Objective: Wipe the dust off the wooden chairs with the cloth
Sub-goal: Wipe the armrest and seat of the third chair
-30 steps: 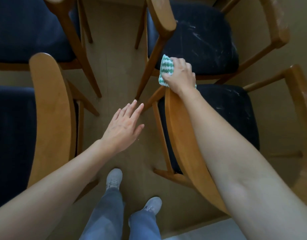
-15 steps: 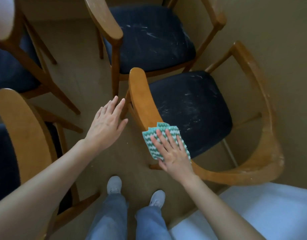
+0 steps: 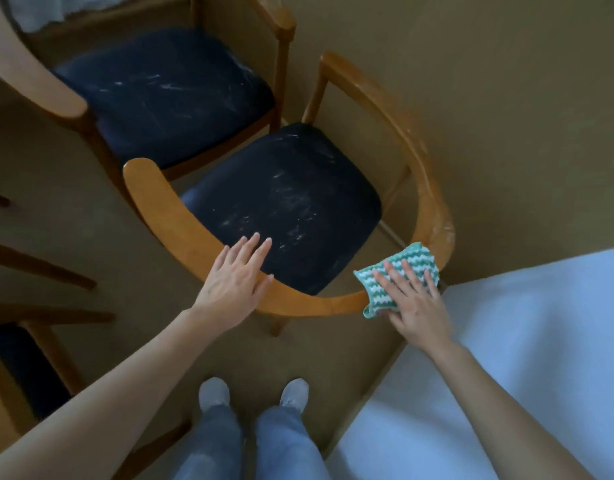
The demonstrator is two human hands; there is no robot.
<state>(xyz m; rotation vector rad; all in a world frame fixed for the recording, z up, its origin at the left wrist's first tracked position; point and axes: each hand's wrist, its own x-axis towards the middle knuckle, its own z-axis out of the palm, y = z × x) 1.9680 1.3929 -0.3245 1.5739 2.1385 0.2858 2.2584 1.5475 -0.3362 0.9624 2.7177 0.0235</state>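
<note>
Right hand: The right hand [image 3: 414, 306] lies flat, fingers straight and spread, pressing a green-and-white zigzag cloth [image 3: 416, 259] onto the curved wooden rail [image 3: 181, 220] of the nearest chair.
Left hand: The left hand [image 3: 234, 285] is open and holds nothing. Its palm lies over the same rail and its straight fingers reach out above the edge of the seat. Whether it bears down on the wood cannot be told.
Hands together: The two are well apart, with a bare stretch of rail between them.
Cloth: Folded into a small pad under the right fingers, it sits where the rail bends. One corner hangs over the rail's near edge.
Chair: Its dark navy seat [image 3: 298, 195], just beyond both hands, carries pale dusty streaks. The far arm beyond the right hand looks worn and scuffed.
Second chair: A matching wooden armchair [image 3: 32, 74] stands farther out from the left hand. Its navy cushion [image 3: 167, 95] is also streaked.
Left of the left hand: Wooden legs of further chairs [image 3: 39, 271] show at the frame's edge.
Below the hands: Jeans [image 3: 208, 445] and pale footwear [image 3: 214, 393] stand on a tan floor [image 3: 91, 230].
Right of the right hand: A pale, smooth surface [image 3: 523, 341] fills the corner.
</note>
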